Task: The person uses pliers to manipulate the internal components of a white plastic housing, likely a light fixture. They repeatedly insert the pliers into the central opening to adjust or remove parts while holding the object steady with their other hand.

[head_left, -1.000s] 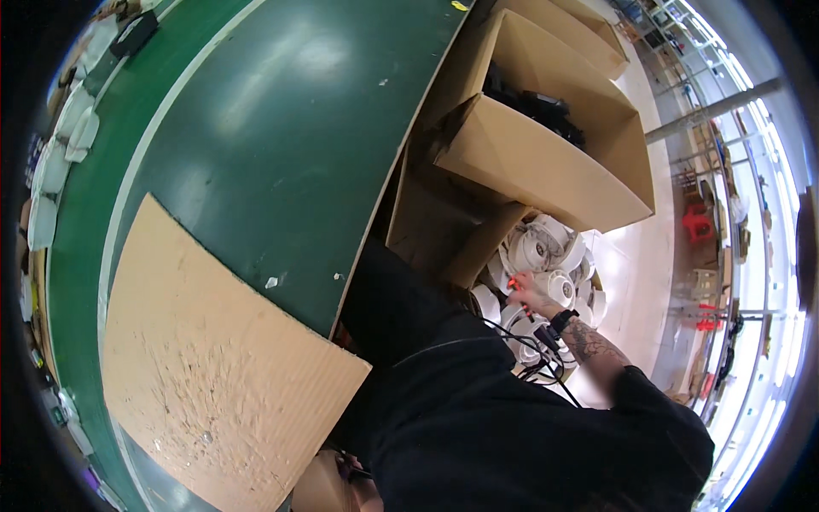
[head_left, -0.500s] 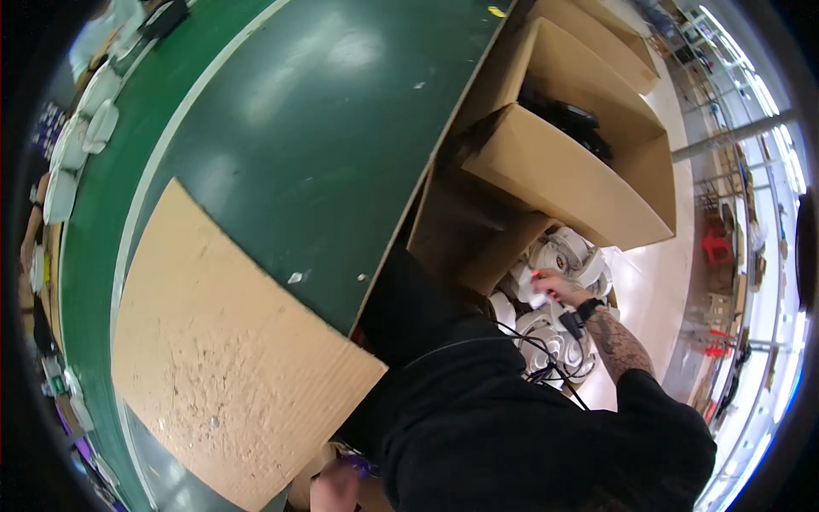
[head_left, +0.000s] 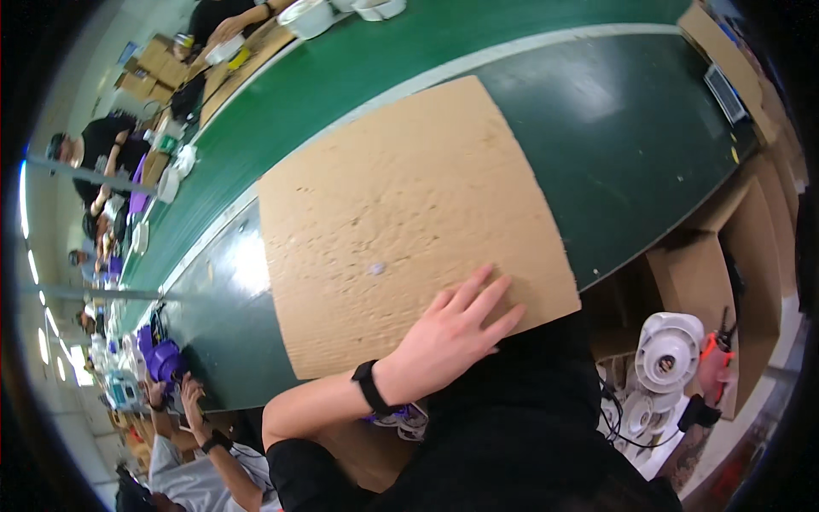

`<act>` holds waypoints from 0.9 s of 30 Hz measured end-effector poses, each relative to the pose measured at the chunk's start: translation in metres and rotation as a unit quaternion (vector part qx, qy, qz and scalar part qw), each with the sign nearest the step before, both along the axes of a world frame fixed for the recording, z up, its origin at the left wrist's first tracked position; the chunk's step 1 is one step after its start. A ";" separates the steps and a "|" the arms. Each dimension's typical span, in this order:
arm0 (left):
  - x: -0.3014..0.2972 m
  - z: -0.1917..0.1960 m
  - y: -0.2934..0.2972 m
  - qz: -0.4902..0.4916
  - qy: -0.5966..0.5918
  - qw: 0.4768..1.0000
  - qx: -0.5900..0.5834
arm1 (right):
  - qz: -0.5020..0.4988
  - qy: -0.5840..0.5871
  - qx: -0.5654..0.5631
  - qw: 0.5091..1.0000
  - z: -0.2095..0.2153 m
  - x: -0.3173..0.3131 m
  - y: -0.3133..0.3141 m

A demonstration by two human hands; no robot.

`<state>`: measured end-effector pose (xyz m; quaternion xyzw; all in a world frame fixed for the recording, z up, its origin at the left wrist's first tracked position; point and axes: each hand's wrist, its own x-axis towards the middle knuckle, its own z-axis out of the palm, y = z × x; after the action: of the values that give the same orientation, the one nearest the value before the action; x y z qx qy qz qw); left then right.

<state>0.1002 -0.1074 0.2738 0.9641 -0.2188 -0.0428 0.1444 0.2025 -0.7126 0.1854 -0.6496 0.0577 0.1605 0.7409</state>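
My left hand (head_left: 452, 333) lies on a flat cardboard sheet (head_left: 426, 188), back up and fingers spread, near the sheet's front right corner. It holds nothing. Low at the right, my right hand (head_left: 715, 375) is closed around a red-handled tool (head_left: 712, 348) with a dark tip; its exact kind I cannot make out. Right beside those fingers is a white round plastic housing (head_left: 668, 354), raised over other white parts (head_left: 640, 414). Whether the right hand also grips this housing is hard to see. Small dents and a pale speck (head_left: 377, 268) mark the cardboard.
The cardboard lies on a dark green table (head_left: 614, 154), beside a brighter green belt (head_left: 478, 38). Open cardboard boxes (head_left: 755, 256) stand at the right edge. Black cables (head_left: 616, 422) hang by the white parts. At left, a co-worker's hands (head_left: 192, 397) are near a purple housing (head_left: 164, 360).
My view has swung left. My left hand, low by the cardboard's near edge before, now rests on the sheet. My right hand has come up from among the white parts, with a housing beside it.
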 end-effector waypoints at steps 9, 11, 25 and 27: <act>0.023 0.007 0.022 0.029 0.070 0.954 -0.291 | 0.266 -0.131 0.167 0.940 0.084 0.106 0.234; 0.036 0.021 0.042 0.010 0.114 0.893 -0.436 | 0.328 -0.134 0.207 0.912 0.098 0.116 0.290; 0.020 -0.030 0.170 0.325 -0.078 0.482 -0.810 | 0.519 -0.042 0.132 0.844 0.081 0.122 0.546; 0.021 -0.019 0.172 0.344 -0.127 0.460 -0.809 | 0.560 -0.007 0.156 0.814 0.081 0.122 0.538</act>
<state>0.1210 0.0649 0.2550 0.4072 0.1784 0.3293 0.8330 0.3247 -0.1750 0.2666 -0.4465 -0.3465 0.5500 0.6149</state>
